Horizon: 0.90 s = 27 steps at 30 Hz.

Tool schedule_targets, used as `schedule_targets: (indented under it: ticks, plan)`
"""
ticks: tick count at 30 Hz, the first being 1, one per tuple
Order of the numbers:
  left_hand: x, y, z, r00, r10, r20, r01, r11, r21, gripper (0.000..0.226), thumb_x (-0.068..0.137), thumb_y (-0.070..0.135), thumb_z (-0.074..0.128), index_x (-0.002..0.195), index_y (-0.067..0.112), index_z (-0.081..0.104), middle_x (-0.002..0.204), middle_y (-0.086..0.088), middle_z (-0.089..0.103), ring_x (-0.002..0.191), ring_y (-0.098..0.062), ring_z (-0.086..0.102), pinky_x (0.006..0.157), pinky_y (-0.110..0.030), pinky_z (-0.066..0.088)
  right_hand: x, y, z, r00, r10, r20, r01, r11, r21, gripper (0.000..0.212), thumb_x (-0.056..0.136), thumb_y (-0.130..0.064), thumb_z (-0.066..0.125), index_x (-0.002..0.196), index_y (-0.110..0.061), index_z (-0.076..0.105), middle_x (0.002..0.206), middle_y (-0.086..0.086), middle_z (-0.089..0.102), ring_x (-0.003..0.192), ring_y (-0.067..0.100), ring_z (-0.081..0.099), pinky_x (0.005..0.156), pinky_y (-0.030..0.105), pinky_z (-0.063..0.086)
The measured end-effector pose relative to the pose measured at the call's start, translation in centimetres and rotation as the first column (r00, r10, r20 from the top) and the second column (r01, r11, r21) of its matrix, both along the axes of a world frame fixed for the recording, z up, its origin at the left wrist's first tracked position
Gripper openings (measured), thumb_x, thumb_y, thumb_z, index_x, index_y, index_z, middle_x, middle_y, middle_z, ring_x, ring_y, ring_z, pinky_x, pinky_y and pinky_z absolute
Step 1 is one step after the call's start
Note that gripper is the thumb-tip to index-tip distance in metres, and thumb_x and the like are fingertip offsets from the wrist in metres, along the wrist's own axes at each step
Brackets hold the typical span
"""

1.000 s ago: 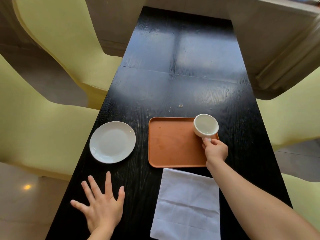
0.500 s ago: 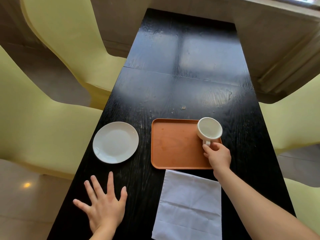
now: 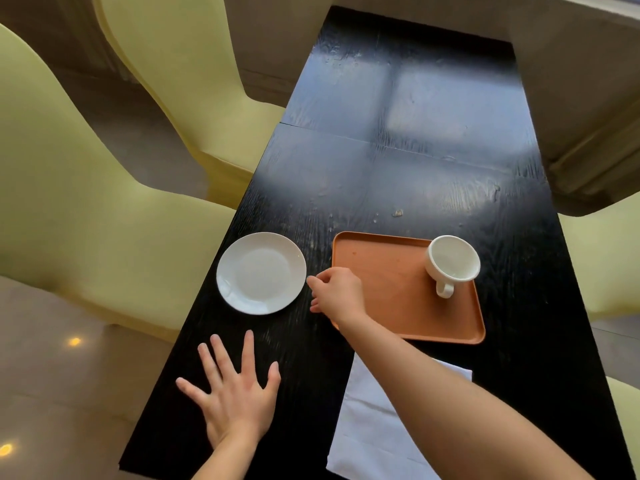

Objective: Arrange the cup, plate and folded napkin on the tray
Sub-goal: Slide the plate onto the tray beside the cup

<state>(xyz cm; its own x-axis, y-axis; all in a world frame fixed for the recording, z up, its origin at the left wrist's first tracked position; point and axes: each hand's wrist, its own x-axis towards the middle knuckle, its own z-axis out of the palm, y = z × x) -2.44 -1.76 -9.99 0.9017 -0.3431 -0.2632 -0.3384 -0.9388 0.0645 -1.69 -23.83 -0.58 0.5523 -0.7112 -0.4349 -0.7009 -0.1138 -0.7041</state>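
Observation:
An orange tray (image 3: 391, 271) lies on the black table. A white cup (image 3: 452, 263) stands upright in the tray's far right corner, handle toward me, with no hand on it. A white plate (image 3: 261, 271) rests on the table left of the tray. My right hand (image 3: 337, 294) hovers over the tray's left edge, fingers apart and empty, its fingertips close to the plate's right rim. My left hand (image 3: 235, 393) lies flat on the table near me, fingers spread. A white napkin (image 3: 374, 431) lies in front of the tray, partly hidden under my right forearm.
The black table (image 3: 398, 150) is long and narrow and runs away from me. Pale yellow chairs (image 3: 86, 202) stand close along its left side, and another (image 3: 613, 261) on the right. A small crumb (image 3: 398, 213) lies beyond the tray.
My right hand let go of the cup, which now stands on the tray, and moved left across the tray toward the plate. My left hand stayed flat on the table.

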Motion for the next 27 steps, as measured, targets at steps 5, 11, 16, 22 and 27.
schedule_targets:
  ticks: [5,11,16,22,27]
  plan:
    - [0.1,-0.1,-0.1,1.000,-0.017,0.007,0.017,1.000,-0.022,0.080,0.084,0.072,0.024,0.154,0.035,0.023,0.163,-0.023,0.018,0.152,-0.041,0.006,0.108,-0.079,0.005,2.5,0.8,-2.0,0.984,-0.060,-0.170,0.071,0.995,0.063,0.030,0.095,-0.029,0.065,0.071,-0.012,0.063,0.065,0.007,0.073,0.063,0.020,0.076,0.077,0.042,0.064]
    - [0.2,0.0,-0.6,0.999,-0.024,0.024,0.025,0.998,-0.050,0.080,0.082,0.070,0.031,0.154,0.034,0.027,0.162,-0.023,0.020,0.151,-0.042,0.010,0.108,-0.079,0.005,3.4,1.0,-3.7,0.970,-0.200,-0.140,0.224,0.958,0.178,0.002,0.093,-0.013,0.066,0.095,-0.012,0.066,0.074,0.006,0.074,0.051,0.015,0.074,0.066,0.038,0.066]
    - [0.2,0.0,-0.7,1.000,-0.021,0.018,0.022,0.999,-0.048,0.080,0.083,0.071,0.030,0.154,0.036,0.022,0.163,-0.022,0.019,0.152,-0.042,0.008,0.108,-0.079,0.004,3.2,1.3,-3.9,0.975,-0.205,-0.083,0.219,0.947,0.234,0.009,0.094,-0.006,0.060,0.094,-0.012,0.066,0.077,0.008,0.075,0.056,0.016,0.075,0.069,0.039,0.066]
    - [0.1,-0.1,-0.3,1.000,-0.010,0.019,0.011,0.999,-0.039,0.081,0.082,0.072,0.027,0.154,0.036,0.025,0.164,-0.022,0.017,0.152,-0.040,0.007,0.109,-0.079,0.004,1.3,1.3,-2.2,0.958,-0.278,0.067,0.234,0.898,0.373,0.014,0.089,0.004,0.059,0.086,-0.005,0.069,0.078,0.017,0.075,0.061,0.024,0.077,0.065,0.037,0.066]
    - [0.0,-0.2,0.0,1.000,0.014,0.015,-0.013,0.999,-0.042,0.082,0.082,0.074,0.021,0.155,0.037,0.014,0.165,-0.020,0.012,0.153,-0.039,0.002,0.110,-0.077,-0.001,-1.2,0.0,0.0,0.890,-0.422,0.175,0.308,0.837,0.452,0.015,0.090,0.005,0.058,0.086,-0.005,0.068,0.080,0.019,0.074,0.057,0.023,0.074,0.054,0.026,0.061]
